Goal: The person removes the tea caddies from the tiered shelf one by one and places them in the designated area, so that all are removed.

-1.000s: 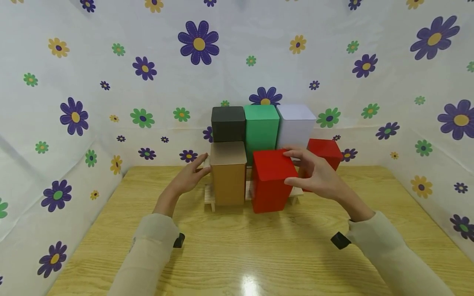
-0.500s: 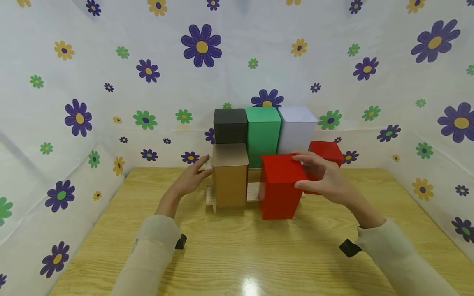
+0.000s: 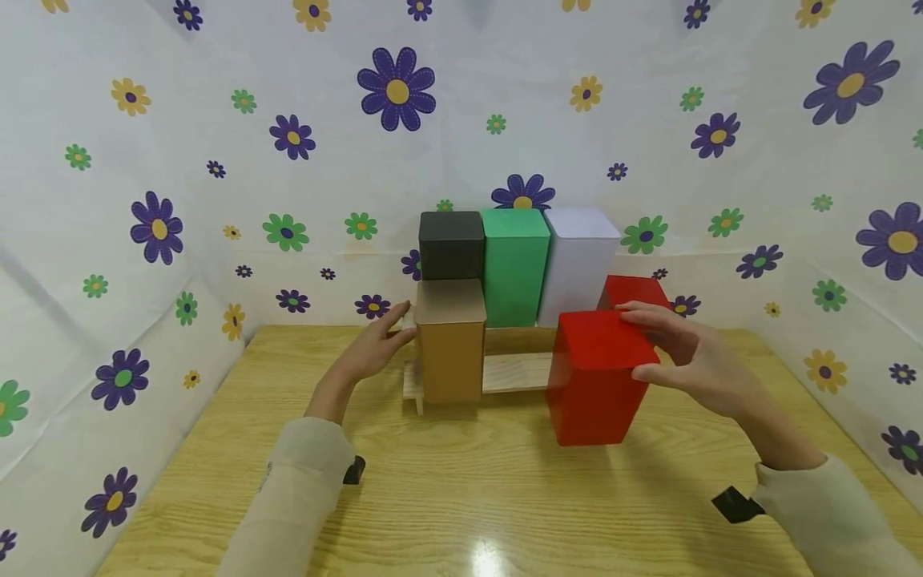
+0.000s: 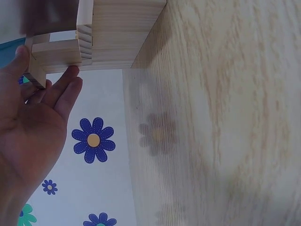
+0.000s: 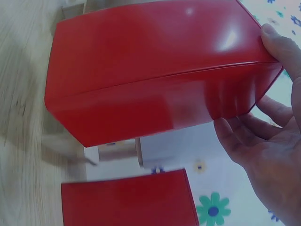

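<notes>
A glossy red box (image 3: 598,409) stands near upright in front of the right end of a low wooden rack (image 3: 515,373). My right hand (image 3: 703,361) holds it near the top, thumb on one side and fingers on another, as the right wrist view also shows. Whether its base touches the table is unclear. My left hand (image 3: 368,349) grips the rack's left end; in the left wrist view, thumb and fingers hold a wooden upright (image 4: 36,70). Beside that hand, a gold-brown box (image 3: 452,361) stands on the rack's front level.
Black (image 3: 451,252), green (image 3: 515,276) and pale lavender (image 3: 580,272) boxes stand in a row on the rack's back level. A second red box (image 3: 637,292) sits behind the held one, at the right. Flowered cloth (image 3: 324,184) surrounds the wooden table (image 3: 433,497).
My right hand has drawn the red box off the rack's front, toward me and to the right, baring the slats. My left hand has kept its grip on the rack.
</notes>
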A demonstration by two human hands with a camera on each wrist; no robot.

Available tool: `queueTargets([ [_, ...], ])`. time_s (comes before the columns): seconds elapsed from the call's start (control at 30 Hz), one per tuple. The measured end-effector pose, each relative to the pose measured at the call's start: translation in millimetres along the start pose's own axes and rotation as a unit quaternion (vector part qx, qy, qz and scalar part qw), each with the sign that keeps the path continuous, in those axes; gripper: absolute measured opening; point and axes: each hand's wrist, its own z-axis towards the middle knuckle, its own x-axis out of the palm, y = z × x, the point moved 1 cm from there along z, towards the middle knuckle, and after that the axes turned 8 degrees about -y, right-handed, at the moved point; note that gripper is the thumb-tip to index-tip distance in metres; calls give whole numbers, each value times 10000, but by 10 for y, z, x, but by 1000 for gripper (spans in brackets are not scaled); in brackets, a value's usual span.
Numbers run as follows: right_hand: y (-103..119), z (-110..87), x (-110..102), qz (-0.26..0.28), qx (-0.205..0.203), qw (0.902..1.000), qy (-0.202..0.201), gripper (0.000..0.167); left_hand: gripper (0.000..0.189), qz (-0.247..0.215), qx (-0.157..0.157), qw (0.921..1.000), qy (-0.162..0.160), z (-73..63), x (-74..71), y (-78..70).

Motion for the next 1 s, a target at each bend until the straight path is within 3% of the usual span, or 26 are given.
queueTargets([
  [0.3,8,-212,-262,50,57,9997,-246,67,68,16,51,10000,-25,6,11,2],
  [0.53,-6,-394,-469,-341,345,9969,-622,65,65,-26,144,9999,-68,-6,11,-9],
  [0.77,-40,-564,-662,-1461,675,9829,-896,64,66,-14,125,9999,-71,0,9,3],
  [1.0,-167,-751,-888,-1858,1052,9684,-1289,63,67,-14,-62,10000,-32,-1,14,-5],
])
